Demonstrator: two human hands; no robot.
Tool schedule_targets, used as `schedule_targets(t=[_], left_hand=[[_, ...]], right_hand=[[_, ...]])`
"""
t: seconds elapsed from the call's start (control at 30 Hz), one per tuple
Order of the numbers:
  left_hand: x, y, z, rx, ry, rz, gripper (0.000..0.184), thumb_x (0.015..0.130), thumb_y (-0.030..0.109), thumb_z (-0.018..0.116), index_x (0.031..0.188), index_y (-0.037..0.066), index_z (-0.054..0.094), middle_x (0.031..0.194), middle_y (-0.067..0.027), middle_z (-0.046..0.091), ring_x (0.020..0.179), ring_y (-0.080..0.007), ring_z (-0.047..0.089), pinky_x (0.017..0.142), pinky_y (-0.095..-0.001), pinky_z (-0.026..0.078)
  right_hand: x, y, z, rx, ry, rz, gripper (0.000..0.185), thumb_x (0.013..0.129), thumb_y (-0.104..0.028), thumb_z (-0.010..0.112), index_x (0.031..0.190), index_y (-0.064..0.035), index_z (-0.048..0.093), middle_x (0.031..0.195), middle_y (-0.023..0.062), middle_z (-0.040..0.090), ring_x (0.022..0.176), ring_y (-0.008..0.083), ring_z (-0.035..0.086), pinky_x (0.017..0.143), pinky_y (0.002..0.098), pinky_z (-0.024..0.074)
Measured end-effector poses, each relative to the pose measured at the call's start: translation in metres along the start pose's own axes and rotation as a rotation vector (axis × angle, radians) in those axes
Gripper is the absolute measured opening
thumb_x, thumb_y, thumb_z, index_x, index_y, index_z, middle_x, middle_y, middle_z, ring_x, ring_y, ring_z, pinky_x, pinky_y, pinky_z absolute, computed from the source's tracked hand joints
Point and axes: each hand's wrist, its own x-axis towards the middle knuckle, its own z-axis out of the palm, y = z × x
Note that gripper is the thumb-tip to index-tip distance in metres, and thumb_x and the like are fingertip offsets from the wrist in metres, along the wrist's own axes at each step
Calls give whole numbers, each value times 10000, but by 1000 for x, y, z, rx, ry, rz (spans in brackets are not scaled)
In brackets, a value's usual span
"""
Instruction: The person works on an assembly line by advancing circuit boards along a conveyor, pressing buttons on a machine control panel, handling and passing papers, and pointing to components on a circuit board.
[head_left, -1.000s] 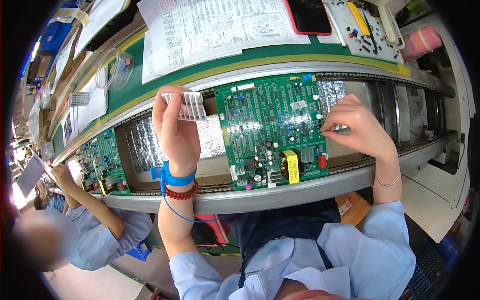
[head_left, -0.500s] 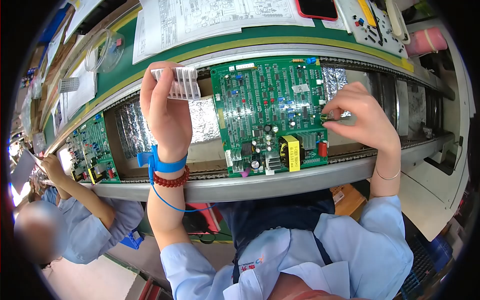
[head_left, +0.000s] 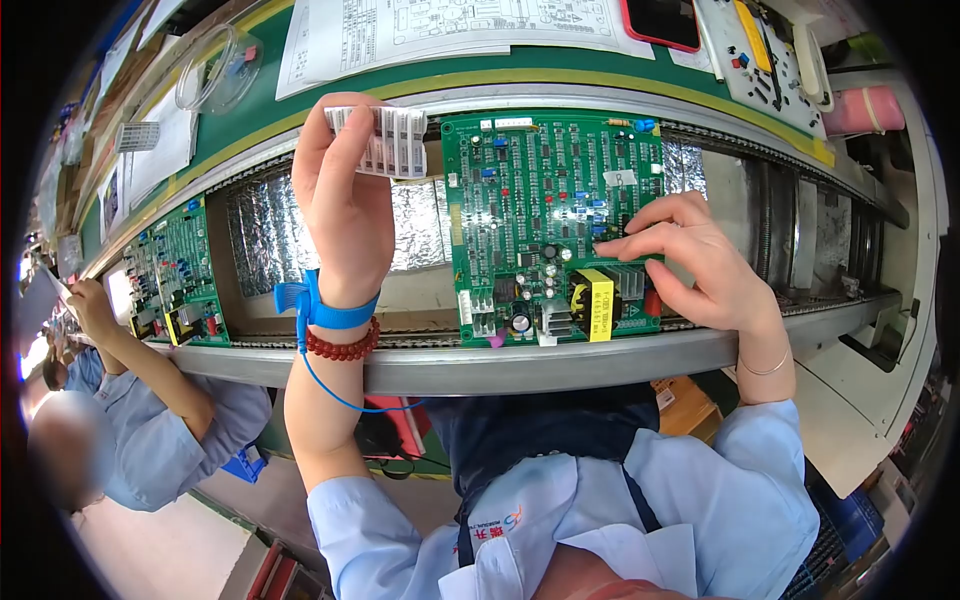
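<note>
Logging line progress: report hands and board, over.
Left hand: gripping white slotted piece. Right hand: open, over green board, right side. Board between rails, partly hidden by that hand.

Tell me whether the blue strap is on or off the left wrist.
On: the blue strap is wrapped around it, between the left hand and the red beads.

head camera | faces forward, down | close, wide-angle | circuit board (head_left: 545, 225) near mid-view
</note>
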Motion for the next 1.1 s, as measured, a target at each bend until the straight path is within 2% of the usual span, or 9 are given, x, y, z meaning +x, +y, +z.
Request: schedule_targets(t=[0.63, 0.9, 1.1], left_hand=[[0, 1, 2, 21, 21, 8, 159, 902, 150, 404, 896, 16, 489, 810, -93, 503, 733, -169, 481, 697, -282, 389], [0, 2, 4, 16, 5, 17, 155, 901, 141, 396, 887, 12, 482, 796, -99, 501, 720, -168, 472, 684, -279, 383], [0, 4, 5, 17, 27, 11, 156, 903, 144, 399, 882, 12, 479, 791, -97, 499, 717, -168, 472, 677, -280, 378]], right_hand=[[2, -2, -1, -3, 26, -19, 329, 659, 30, 542, 955, -86, 629, 830, 47, 574, 856, 203, 520, 776, 325, 350], [2, 2, -4, -38, 109, -76, 273, 668, 30, 536, 902, -85, 620, 788, 1, 594, 811, 191, 532, 749, 318, 370], [2, 3, -4, -34, 124, -51, 249, 667, 37, 536, 869, -83, 617, 771, 5, 593, 797, 194, 531, 752, 319, 376]])
